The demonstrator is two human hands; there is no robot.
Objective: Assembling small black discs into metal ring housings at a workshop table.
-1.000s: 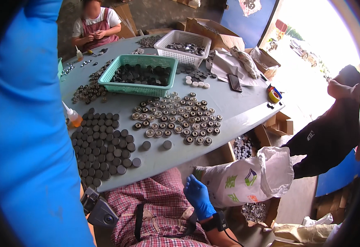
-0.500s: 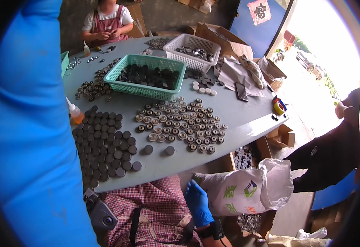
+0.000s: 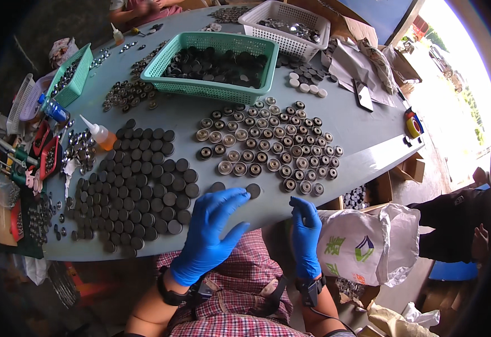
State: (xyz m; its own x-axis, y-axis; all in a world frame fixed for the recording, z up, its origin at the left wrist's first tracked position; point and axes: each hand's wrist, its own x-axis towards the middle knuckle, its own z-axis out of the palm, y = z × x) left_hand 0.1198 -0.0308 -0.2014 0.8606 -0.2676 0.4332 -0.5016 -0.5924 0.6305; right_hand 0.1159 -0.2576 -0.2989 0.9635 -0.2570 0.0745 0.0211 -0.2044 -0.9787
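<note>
My left hand (image 3: 212, 233), in a blue glove, reaches over the near table edge with its fingers stretched out and its thumb apart. Its fingertips are right beside a dark round disc (image 3: 253, 191); whether they touch it I cannot tell. A second dark disc (image 3: 217, 187) lies just behind those fingers. My right hand (image 3: 306, 236), also gloved in blue, is at the table's front edge, its fingers loosely bent and nothing visible in them. Many dark discs (image 3: 136, 191) cover the table left of my hands. Beyond both hands spreads a group of round metal caps with ringed centres (image 3: 273, 140).
A green basket (image 3: 212, 92) of dark discs stands mid-table, with a white basket (image 3: 313, 51) behind it. At left are a glue bottle with orange liquid (image 3: 104, 136) and another green basket (image 3: 80, 84). A white woven sack (image 3: 352, 241) lies at right, near another person's dark-clothed arm (image 3: 453, 224).
My left arm, which filled the left side, has come down and its hand is now over the front edge. The view has shifted. My right hand has risen to the table edge.
</note>
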